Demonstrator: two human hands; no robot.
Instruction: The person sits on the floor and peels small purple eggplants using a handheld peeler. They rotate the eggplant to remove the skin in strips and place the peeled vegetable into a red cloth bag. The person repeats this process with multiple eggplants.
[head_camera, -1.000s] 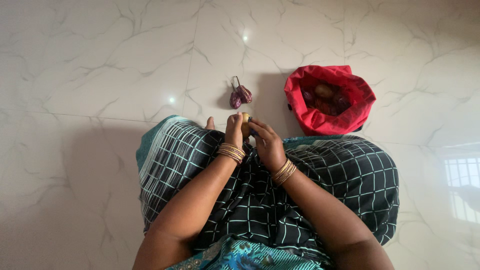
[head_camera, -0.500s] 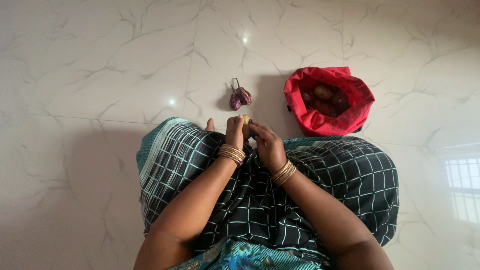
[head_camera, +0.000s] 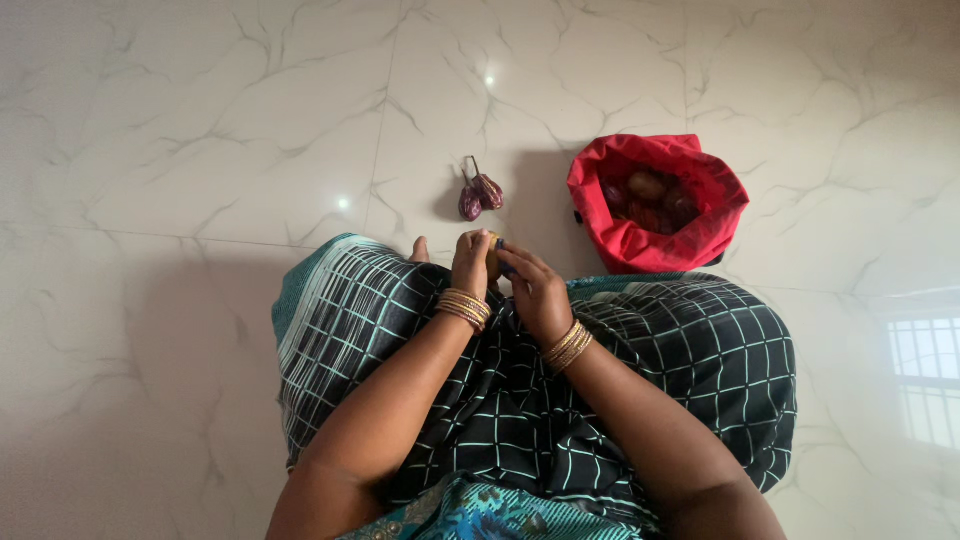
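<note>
So left hand (head_camera: 468, 262) is wrapped round a small yellowish potato (head_camera: 492, 255), right hand (head_camera: 532, 285) pinching a dark blue tool (head_camera: 505, 266) against it, red bag (head_camera: 655, 203) nearby.

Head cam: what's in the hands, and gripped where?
A small yellowish-brown vegetable, potato-like. The left hand wraps its left side; the right hand has fingertips on its right side, with something dark blue that cannot be identified.

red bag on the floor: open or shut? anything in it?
Open. The red bag has its mouth rolled wide, and brownish and purple vegetables show inside. How full it is, cannot tell.
</note>
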